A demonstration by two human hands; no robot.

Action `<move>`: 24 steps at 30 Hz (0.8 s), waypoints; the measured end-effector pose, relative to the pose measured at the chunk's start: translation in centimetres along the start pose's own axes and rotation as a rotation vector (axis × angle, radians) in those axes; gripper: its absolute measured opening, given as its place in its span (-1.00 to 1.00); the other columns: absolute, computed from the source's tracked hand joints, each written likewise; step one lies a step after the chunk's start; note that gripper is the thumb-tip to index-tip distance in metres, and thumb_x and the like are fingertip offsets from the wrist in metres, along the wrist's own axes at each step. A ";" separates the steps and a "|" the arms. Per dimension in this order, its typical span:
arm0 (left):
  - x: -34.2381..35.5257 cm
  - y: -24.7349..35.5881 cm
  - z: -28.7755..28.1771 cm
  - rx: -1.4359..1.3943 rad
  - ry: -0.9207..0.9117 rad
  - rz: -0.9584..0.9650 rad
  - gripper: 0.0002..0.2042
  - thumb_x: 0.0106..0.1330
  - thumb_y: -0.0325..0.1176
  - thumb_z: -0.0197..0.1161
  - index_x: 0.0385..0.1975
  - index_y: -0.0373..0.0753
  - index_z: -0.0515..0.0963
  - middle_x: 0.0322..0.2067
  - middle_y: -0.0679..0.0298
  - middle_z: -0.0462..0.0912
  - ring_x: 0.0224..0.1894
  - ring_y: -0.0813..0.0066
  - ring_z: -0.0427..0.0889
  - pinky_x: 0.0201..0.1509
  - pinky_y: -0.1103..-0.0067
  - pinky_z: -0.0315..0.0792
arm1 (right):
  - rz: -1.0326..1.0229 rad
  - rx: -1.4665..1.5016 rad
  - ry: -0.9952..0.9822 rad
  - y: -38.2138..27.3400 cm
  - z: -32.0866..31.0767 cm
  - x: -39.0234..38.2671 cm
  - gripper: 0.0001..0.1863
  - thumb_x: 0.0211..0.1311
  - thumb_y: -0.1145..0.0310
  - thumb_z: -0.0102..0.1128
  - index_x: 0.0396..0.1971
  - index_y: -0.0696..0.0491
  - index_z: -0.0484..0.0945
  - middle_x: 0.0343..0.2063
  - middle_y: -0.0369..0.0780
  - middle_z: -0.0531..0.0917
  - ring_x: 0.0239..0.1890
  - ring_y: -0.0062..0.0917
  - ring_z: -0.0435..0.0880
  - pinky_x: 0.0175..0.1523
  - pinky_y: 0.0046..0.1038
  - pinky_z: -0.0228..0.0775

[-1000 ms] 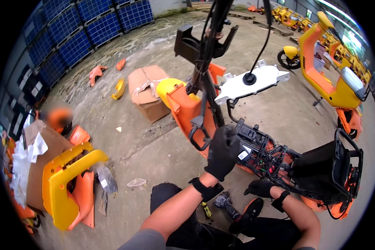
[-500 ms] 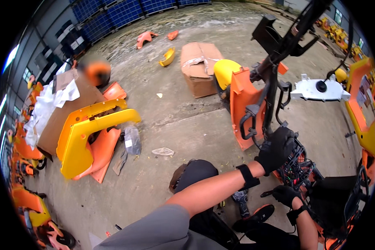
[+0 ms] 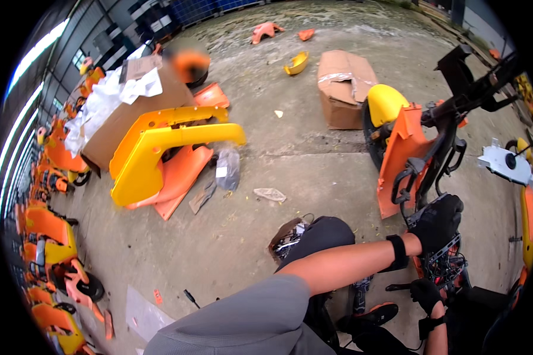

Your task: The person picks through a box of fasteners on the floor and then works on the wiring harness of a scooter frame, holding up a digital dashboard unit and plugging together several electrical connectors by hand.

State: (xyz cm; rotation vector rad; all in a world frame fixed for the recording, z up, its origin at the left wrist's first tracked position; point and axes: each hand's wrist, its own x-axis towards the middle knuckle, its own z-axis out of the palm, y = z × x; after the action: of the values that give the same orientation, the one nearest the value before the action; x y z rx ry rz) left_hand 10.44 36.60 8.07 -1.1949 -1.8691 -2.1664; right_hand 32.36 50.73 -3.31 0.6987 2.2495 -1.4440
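My left hand, in a black glove, lies on the stripped frame of a scooter. Its fingers curl downward just above an open bay of tangled wires, and whatever is under them is hidden. Lower down, my gloved right hand is closed round a slim dark-handled tool that juts out to the left; its kind cannot be made out. An orange front panel and a yellow fender are on the scooter's front.
A cordless power tool is by my shoe. Beside my knee sits a small box of hardware. Yellow and orange body panels lie to the left, and a taped carton stands ahead. A white part hangs at the right.
My view has swung left, so the scene sits further right in the picture. More of the hardware box by my knee shows. Both hands stay at the scooter.
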 end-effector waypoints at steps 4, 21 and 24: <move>0.0 0.5 -0.3 -0.026 0.049 0.018 -0.87 0.19 -0.51 0.07 -0.28 -0.33 0.35 -0.35 -0.04 0.44 -0.24 -0.04 0.47 -0.20 0.31 0.36 | 0.053 0.071 0.023 0.0 -0.2 -0.1 -0.86 0.18 0.47 0.14 -0.26 0.14 0.54 -0.52 -0.27 0.58 -0.53 -0.60 0.57 -0.47 -0.56 0.44; 1.6 0.7 -1.3 -0.044 0.069 0.039 -0.69 0.18 -0.51 0.10 -0.07 -0.42 0.33 -0.19 -0.06 0.45 -0.11 0.05 0.47 0.01 0.35 0.36 | -0.093 -0.137 0.067 -1.2 -1.3 -0.5 -0.82 0.22 0.35 0.16 -0.24 0.12 0.58 -0.50 -0.22 0.61 -0.49 -0.57 0.59 -0.38 -0.50 0.43; 2.1 -0.1 -1.4 -0.010 0.063 0.080 -0.81 0.23 -0.50 0.07 -0.19 -0.38 0.36 -0.29 0.04 0.45 -0.21 0.15 0.47 -0.07 0.36 0.36 | -0.248 -0.422 0.081 0.9 -2.2 0.2 -0.78 0.21 0.24 0.16 -0.27 0.05 0.60 -0.42 -0.17 0.63 -0.37 -0.43 0.62 -0.26 -0.41 0.46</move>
State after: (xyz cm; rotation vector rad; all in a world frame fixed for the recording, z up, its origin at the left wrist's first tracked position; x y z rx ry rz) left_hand 8.19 36.40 9.22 -1.1682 -1.7564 -2.1484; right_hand 32.68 53.11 -3.18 0.3576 2.6601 -0.9934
